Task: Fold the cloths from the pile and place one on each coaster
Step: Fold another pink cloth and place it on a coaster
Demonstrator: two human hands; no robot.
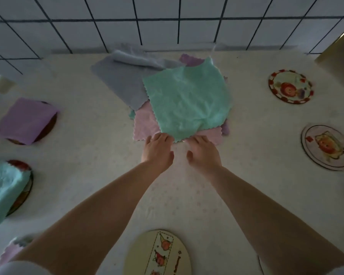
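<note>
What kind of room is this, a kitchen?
Probably a home kitchen or dining corner: a white tiled wall behind a table with a pale patterned cover, decorated coasters, and a pile of small cleaning cloths.

Cloth pile [187,100] centred, coasters [290,86] either side.

Flat green cloth [188,100] atop the pile, folded purple [25,120] and teal [3,187] cloths on left coasters.

Both arms outstretched, left hand [158,149] and right hand [204,152] palms down.
</note>
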